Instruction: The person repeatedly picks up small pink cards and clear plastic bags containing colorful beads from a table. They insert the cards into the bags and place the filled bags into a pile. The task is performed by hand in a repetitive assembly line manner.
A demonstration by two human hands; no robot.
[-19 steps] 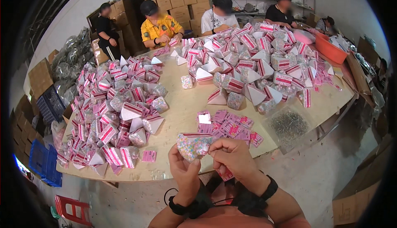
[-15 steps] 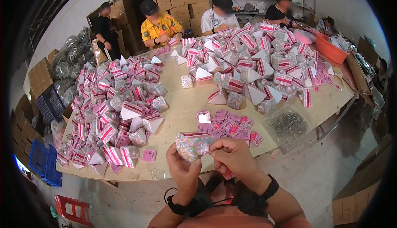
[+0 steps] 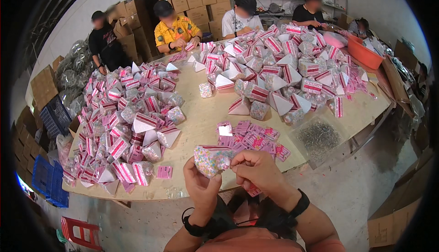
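My left hand (image 3: 202,183) grips a cake-slice-shaped toy (image 3: 213,161) from the left, thumb in front. Its rounded side is covered in multicoloured dots, with a pink and white layered face on top. At the toy's right corner, my right hand (image 3: 254,169) is closed in a pinch; what lies between the fingertips is too small to make out. Under that hand a small pink card (image 3: 253,189) shows partly, the rest hidden. Just beyond my hands lies a spread of pink printed cards (image 3: 256,137), with a white piece (image 3: 225,130) at its left edge.
Heaps of similar toys cover the table's left (image 3: 128,115) and far right (image 3: 279,64). A clear bag of small metal pieces (image 3: 318,135) lies right of the cards. Several people work beyond the table. A red stool (image 3: 81,231) and blue crates (image 3: 48,179) stand at left.
The standing person at the far left has leaned in toward the left heap, an arm reaching down to it. My hands and the toy have hardly moved.
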